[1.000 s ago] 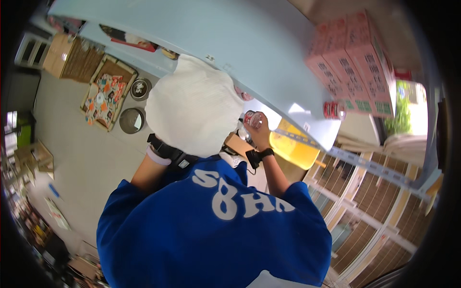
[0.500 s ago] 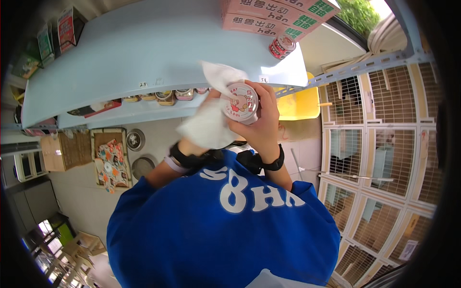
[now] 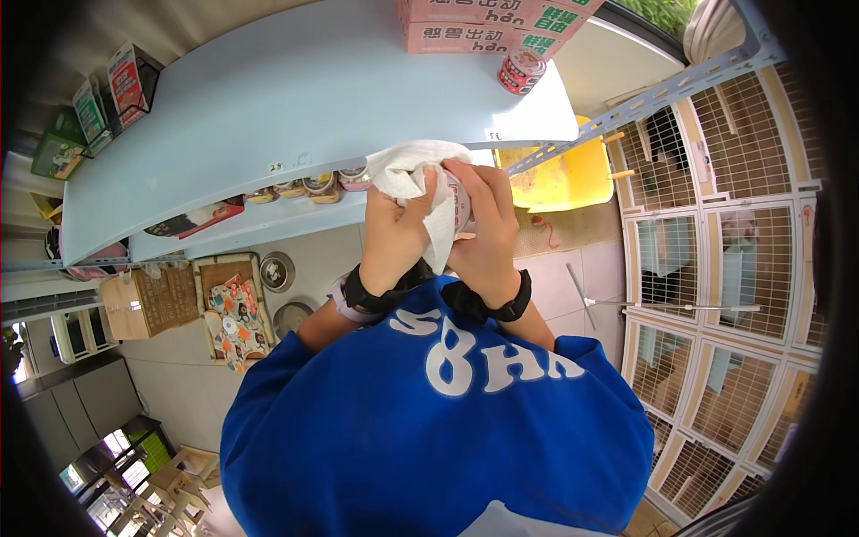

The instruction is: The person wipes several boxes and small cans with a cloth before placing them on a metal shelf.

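In front of my chest, near the shelf's front edge, I hold a round can [image 3: 462,204] with a pale printed lid. My right hand [image 3: 488,224] is wrapped around the can's right side. A crumpled white cloth or tissue [image 3: 412,166] is gripped in my left hand [image 3: 394,233], pressed against the can's left and far side, one end hanging down over it. The cloth covers much of the lid. On the blue shelf [image 3: 268,98], beyond my hands to the right, stands a short stack of red-and-pink cans [image 3: 522,72].
Pink cartons [image 3: 465,36] are stacked at the shelf's back. Jars [image 3: 320,186] line a lower shelf. A yellow bin [image 3: 564,179] stands right of the shelf, beside barred cages [image 3: 698,251]. Metal bowls [image 3: 277,271] and a cushioned pet bed [image 3: 234,313] lie on the floor at left.
My left hand has brought the cloth from a blurred sweep at the can's left onto its lid and side. The can has tilted, so its lid shows less. The view has shifted slightly.
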Demonstrator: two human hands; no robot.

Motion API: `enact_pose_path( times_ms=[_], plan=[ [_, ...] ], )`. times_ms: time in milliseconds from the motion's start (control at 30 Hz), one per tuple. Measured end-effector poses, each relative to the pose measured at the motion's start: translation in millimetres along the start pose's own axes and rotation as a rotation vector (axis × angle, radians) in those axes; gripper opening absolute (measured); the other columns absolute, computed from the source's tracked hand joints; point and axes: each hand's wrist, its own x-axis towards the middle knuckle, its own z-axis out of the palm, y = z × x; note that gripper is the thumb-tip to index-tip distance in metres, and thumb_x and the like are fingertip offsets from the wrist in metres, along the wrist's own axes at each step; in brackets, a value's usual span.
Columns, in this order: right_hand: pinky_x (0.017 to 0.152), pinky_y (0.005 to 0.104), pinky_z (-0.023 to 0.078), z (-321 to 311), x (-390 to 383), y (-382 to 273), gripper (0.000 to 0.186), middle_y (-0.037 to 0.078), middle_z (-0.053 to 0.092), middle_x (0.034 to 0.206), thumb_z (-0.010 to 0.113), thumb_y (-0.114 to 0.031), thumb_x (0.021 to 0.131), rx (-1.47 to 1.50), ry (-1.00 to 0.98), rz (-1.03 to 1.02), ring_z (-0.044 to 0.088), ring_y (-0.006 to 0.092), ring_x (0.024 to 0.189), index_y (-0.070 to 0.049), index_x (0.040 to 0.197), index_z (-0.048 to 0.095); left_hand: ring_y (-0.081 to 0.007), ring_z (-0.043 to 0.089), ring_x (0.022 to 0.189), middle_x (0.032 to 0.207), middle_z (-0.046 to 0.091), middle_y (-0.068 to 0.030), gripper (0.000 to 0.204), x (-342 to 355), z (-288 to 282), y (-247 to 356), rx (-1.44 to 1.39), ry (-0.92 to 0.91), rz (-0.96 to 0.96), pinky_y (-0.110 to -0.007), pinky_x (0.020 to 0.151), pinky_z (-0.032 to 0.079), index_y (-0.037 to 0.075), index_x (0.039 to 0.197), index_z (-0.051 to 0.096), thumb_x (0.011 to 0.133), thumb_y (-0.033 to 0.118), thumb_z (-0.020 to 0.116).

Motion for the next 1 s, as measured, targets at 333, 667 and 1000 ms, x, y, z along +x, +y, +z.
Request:
enact_pose_path(
  times_ms=[333,667,1000],
  plan=[
    [0.071,0.0302,0.05,-4.8,-3.5,3.2,0.068,0.013,0.049,0.102,0.082,-0.009,0.056,-0.068,0.104,0.056,0.057,0.0249,0.087,-0.001,0.117,0.052,-0.0132,0.054,0.098,0.114,0.053,-0.007,0.046,-19.1,-4.4,-0.7,-0.193,-0.206,-0.174,-0.026,0.084,0.047,0.002,0.125,0.04,0.084,0.005,0.061],
    [0.076,0.0313,0.049,-12.0,-9.8,14.2,0.067,0.012,0.047,0.106,0.078,-0.008,0.055,-0.003,0.194,0.172,0.055,0.0242,0.092,-0.001,0.116,0.052,-0.022,0.048,0.115,0.128,0.046,-0.0103,0.043,-10.1,-14.9,-22.2,-0.441,-0.011,-0.222,-0.034,0.098,0.039,0.003,0.132,0.035,0.098,0.03,0.037],
    [0.086,0.0332,0.046,-4.3,-23.9,15.6,0.057,0.013,0.047,0.117,0.073,-0.014,0.067,0.373,0.152,0.411,0.052,0.0242,0.104,-0.002,0.118,0.049,-0.0364,0.008,0.138,0.145,0.024,-0.0209,0.067,-3.6,-12.7,2.0,0.345,-0.582,0.429,-0.049,0.11,0.007,0.0,0.121,0.054,0.092,0.055,0.029]
  ],
)
